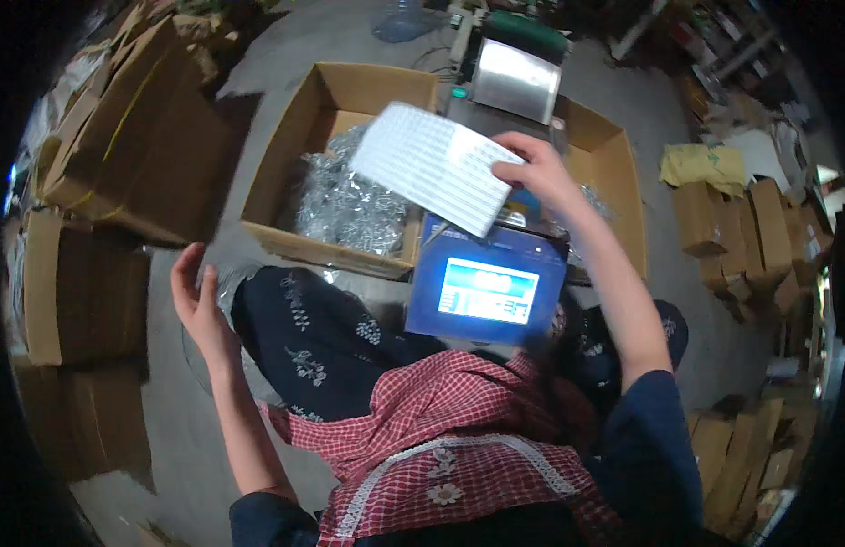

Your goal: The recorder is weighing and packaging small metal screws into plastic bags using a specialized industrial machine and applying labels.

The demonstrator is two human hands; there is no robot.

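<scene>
My right hand (539, 173) pinches the right edge of a flat white sheet (422, 164) between thumb and fingers. Rows of fine grey marks cover the sheet, which is held tilted above an open cardboard box and a blue machine (424, 301). A lit screen (488, 290) faces me from the front of that machine. The box (275, 187) holds a heap of shiny, silvery small pieces (345, 214), whose kind I cannot make out. Off to the left, beside my knee, my left hand (202, 310) is raised with its fingers apart and holds nothing.
A second open carton (623, 173) stands right of the machine, partly behind my right arm. Behind the screen is a silver metal plate (518, 80). Large cartons (140, 128) stack up at the left; more cartons (760, 228) and a yellow bag (703, 167) lie at the right.
</scene>
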